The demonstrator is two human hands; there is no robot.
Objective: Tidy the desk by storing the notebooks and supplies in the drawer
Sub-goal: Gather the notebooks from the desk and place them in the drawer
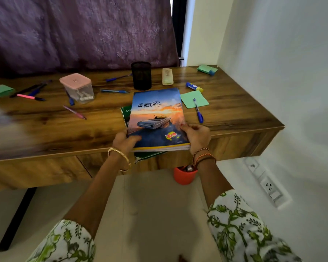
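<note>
Gripping the notebook stack [155,118], left hand [124,140] and right hand [197,138].

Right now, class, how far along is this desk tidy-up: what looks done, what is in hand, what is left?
Done: nothing visibly stored; the drawer front looks closed. In hand: the left hand and right hand grip the notebook stack at the desk edge. Left: scattered pens such as the blue pen, the glue stick, the green notes and the pink-lidded box.
</note>
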